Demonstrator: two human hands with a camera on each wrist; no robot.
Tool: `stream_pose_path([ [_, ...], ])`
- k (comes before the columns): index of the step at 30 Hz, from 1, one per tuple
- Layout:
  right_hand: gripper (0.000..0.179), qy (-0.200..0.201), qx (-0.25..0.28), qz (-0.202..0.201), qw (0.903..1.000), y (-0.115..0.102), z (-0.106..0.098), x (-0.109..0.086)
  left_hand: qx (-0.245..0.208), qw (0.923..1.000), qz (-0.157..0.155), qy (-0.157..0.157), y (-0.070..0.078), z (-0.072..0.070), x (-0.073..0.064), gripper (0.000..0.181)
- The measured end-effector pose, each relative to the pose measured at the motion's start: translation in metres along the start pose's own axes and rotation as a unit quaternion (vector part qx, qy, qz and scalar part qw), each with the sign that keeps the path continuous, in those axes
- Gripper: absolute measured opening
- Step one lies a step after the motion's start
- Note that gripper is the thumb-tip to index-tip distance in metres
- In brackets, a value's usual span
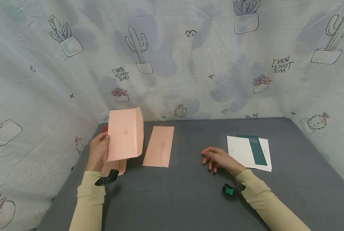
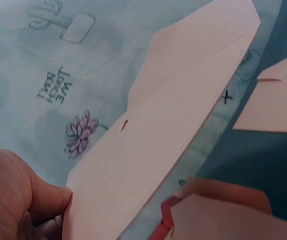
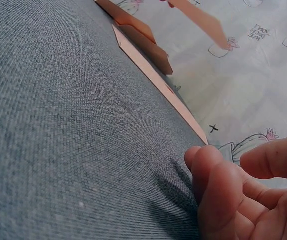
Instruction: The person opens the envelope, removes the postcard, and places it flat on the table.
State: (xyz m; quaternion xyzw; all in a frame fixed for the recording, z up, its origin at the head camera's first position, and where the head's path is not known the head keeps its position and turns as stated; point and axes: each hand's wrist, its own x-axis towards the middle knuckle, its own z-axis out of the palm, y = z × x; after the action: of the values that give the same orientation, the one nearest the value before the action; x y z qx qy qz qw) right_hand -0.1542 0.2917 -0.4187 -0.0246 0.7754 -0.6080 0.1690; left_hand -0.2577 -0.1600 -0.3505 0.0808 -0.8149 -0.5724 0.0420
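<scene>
Raised above the left part of the table is a pink envelope (image 1: 121, 136) with its flap unfolded to the right. My left hand (image 1: 97, 153) pinches its left edge, thumb in front, as the left wrist view also shows on the envelope (image 2: 148, 130). Under it lies more pink paper (image 1: 114, 166), partly covered by the held envelope. A second pink envelope (image 1: 159, 147) lies flat to the right, apart from both hands. Over the table's middle right, my right hand (image 1: 221, 158) hovers with loosely bent fingers and nothing in them.
White cards (image 1: 240, 150) and a dark green card (image 1: 258, 150) overlap in a pile right of the right hand. Something red (image 1: 105, 129) peeks out behind the left hand. A cactus-print curtain (image 1: 172, 57) closes off the back of the grey table (image 1: 172, 199).
</scene>
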Motion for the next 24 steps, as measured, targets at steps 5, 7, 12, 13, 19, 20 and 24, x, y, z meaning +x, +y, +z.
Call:
stream_pose_path([
  [5, 0.038, 0.001, 0.000, 0.000, 1.0000, 0.002, 0.000, 0.000, 0.010, 0.9997, -0.022, 0.006, -0.011, -0.005, 0.003, 0.051],
  [7, 0.039, 0.002, 0.001, 0.001, 1.0000, 0.001, 0.000, 0.000, 0.018, 0.9995, -0.024, 0.008, -0.015, -0.006, 0.004, 0.051],
  [12, 0.039, 0.003, 0.002, 0.003, 1.0000, 0.001, 0.001, -0.001, 0.031, 0.9990, -0.031, 0.010, -0.025, -0.009, 0.008, 0.051],
  [13, 0.038, 0.003, 0.002, 0.004, 1.0000, 0.001, 0.001, -0.001, 0.034, 0.9988, -0.034, 0.011, -0.027, -0.010, 0.009, 0.051],
  [19, 0.038, 0.002, 0.001, 0.004, 1.0000, 0.001, 0.000, -0.001, 0.050, 0.9973, -0.052, 0.011, -0.037, -0.012, 0.017, 0.053],
  [20, 0.038, 0.002, 0.001, 0.004, 1.0000, 0.001, 0.000, -0.001, 0.051, 0.9971, -0.056, 0.011, -0.038, -0.012, 0.018, 0.053],
  [24, 0.038, 0.003, 0.000, 0.005, 1.0000, 0.000, 0.000, 0.000, 0.058, 0.9956, -0.069, 0.023, -0.042, -0.012, 0.022, 0.052],
])
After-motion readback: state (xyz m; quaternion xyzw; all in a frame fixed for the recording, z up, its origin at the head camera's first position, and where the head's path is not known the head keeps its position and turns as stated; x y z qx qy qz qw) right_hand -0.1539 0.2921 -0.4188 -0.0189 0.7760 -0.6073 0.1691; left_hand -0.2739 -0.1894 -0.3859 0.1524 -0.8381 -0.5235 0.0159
